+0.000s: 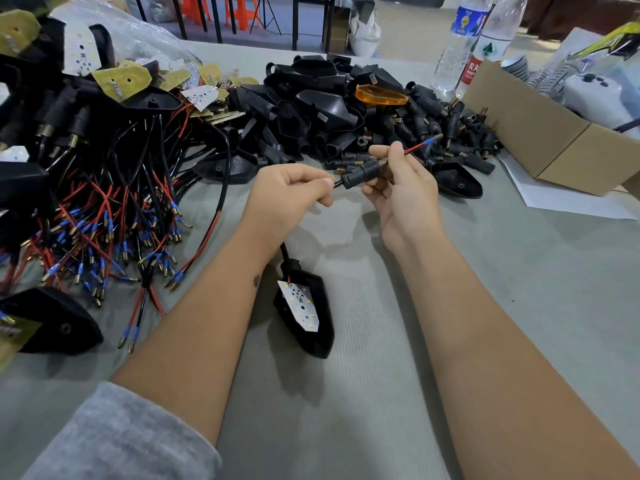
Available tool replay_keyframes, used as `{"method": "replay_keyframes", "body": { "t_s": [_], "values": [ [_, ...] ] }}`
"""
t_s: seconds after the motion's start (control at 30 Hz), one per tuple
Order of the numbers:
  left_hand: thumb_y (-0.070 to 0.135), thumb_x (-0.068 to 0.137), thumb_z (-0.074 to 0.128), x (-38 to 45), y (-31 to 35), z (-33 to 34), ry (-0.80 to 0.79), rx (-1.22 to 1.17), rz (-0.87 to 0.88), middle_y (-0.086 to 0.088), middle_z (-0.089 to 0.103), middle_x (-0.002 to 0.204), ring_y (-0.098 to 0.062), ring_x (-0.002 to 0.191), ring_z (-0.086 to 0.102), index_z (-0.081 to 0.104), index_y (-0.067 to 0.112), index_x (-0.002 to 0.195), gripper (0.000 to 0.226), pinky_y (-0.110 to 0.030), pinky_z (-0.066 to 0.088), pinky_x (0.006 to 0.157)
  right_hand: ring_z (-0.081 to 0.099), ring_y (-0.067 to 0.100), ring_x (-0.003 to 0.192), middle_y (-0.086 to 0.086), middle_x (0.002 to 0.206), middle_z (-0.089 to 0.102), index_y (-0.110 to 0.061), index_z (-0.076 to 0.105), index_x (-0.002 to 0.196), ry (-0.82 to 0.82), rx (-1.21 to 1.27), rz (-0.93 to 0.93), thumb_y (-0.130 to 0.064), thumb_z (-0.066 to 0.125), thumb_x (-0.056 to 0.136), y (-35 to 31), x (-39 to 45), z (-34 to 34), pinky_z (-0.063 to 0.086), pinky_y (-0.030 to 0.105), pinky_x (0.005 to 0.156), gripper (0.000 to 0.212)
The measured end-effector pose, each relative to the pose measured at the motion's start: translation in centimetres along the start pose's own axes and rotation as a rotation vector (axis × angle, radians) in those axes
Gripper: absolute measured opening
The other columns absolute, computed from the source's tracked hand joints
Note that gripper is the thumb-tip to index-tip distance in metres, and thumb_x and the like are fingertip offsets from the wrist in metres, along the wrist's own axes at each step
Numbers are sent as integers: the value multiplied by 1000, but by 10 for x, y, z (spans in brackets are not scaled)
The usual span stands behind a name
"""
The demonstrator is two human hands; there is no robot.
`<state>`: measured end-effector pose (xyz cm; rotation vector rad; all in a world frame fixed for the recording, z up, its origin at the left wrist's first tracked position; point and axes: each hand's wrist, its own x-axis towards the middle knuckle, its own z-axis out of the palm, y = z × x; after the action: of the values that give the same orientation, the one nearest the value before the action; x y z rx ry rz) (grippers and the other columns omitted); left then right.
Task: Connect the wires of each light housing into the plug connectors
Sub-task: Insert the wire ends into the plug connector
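Observation:
A black plug connector (360, 173) with a ribbed, threaded end is held in the air between both hands. My left hand (289, 192) pinches the black cable where it enters the connector. My right hand (401, 181) grips the connector, and its thumb and forefinger pinch the red wire (417, 147) coming out of the far end, blue sleeve and brass tip showing. The cable runs down under my left wrist to a black light housing (311, 320) with a white LED board, lying on the grey table (485, 271).
A heap of wired housings (104, 202) with red and black leads fills the left. Empty black housings and plug connectors (346, 109) are piled at the back, with an orange lens (381, 95). A cardboard box (554, 147) and two water bottles (464, 46) stand at the right.

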<state>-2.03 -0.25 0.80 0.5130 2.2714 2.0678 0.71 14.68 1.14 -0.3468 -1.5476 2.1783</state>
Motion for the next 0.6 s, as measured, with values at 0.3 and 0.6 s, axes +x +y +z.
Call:
{"method": "replay_keyframes", "body": {
  "t_s": [0.3,0.6],
  "values": [
    [8,84,72,0,-1,0,51,13,13,12,64,58,5,46,51,71,17,77,11,-5,36,48,53,10,53,0,65,61,-11,69,83,-17,-41,-6,-31,54,101,-1,-2,1,47,22,54,30],
    [10,82,75,3,-6,-1,43,54,43,9,69,66,3,60,59,72,25,74,17,-8,45,61,53,9,53,-2,63,63,-12,69,80,-4,-82,-13,-32,56,99,-1,-3,1,47,22,55,30]
  ]
}}
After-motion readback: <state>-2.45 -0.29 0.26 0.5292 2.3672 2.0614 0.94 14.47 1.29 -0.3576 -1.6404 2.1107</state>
